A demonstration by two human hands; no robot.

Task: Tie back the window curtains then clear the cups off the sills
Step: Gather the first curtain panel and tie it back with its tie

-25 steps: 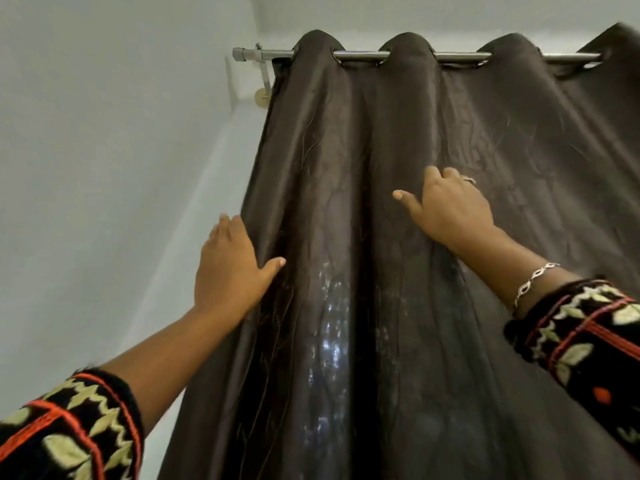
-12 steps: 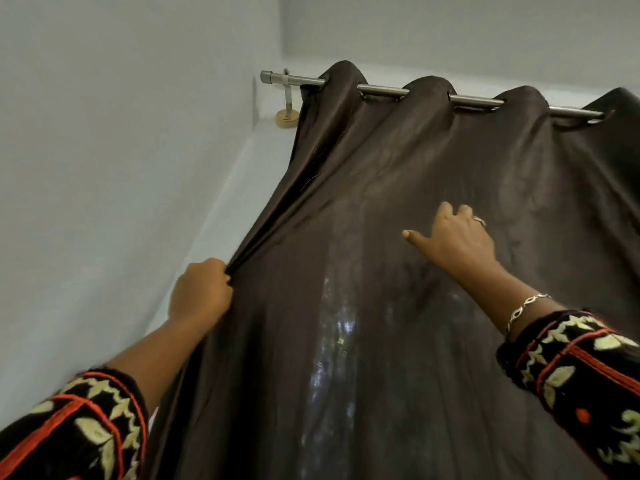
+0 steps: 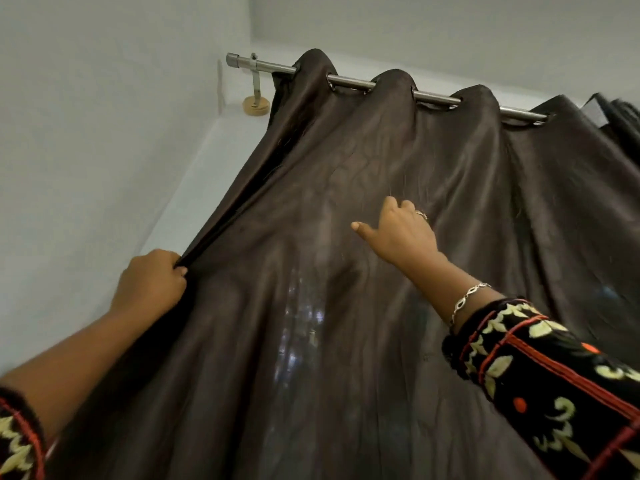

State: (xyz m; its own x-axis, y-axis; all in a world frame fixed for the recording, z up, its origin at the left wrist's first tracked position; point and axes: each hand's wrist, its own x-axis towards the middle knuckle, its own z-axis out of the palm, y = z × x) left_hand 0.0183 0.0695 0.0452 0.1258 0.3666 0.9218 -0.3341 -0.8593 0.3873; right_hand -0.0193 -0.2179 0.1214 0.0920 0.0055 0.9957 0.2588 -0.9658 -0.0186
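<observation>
dark brown, shiny cloth fills most of the view. the curtain (image 3: 450, 174) is hung by its rings on a silver rod (image 3: 349, 80) up high, and it is spread wide. a pale shine is seen low in the middle of the cloth.

the curtain's left edge is bunched into a tight fold. this fold is gripped in the left hand (image 3: 149, 285), whose fingers are curled all the way round it. the cloth is pulled in a straight, tight line from that fist up to the left end of the rod.

the right hand (image 3: 401, 237) is laid on the middle of the curtain, higher than the left one and well apart from it. its thumb is stuck out to the left and its fingers are bent into the cloth. the fingertips are hidden, so it cannot be told if any cloth is held there. a ring (image 3: 420, 214) is worn on one finger and a silver bracelet (image 3: 467, 299) on the wrist.

black sleeves (image 3: 540, 382) with cream and red stitching are seen on both arms. the rod is held by a metal bracket (image 3: 255, 83) fixed to a round wooden disc (image 3: 256, 106) on the white wall (image 3: 86, 133).
</observation>
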